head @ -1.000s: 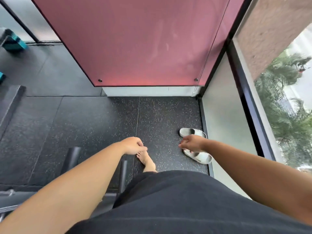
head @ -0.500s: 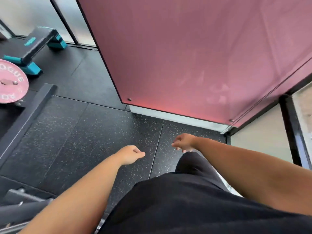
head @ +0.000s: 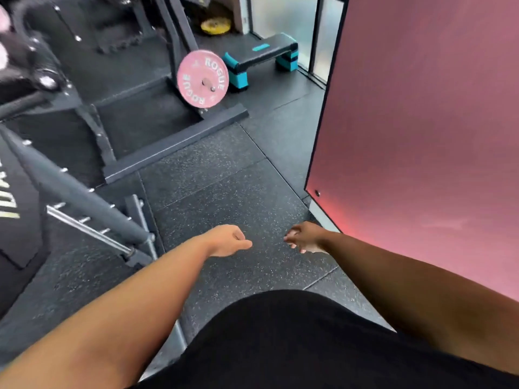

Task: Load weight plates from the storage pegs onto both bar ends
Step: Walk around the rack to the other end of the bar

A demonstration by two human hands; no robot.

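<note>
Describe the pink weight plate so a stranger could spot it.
Find the black rack's far upright, left of the pink wall. The pink plate hangs at its foot, beside a teal step bench. Unlike the yellow plate behind, it carries white ROGUE lettering.

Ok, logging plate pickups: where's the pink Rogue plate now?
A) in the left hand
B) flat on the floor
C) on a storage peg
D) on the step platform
C: the pink plate hangs on a storage peg; left hand and right hand hold nothing.
</note>
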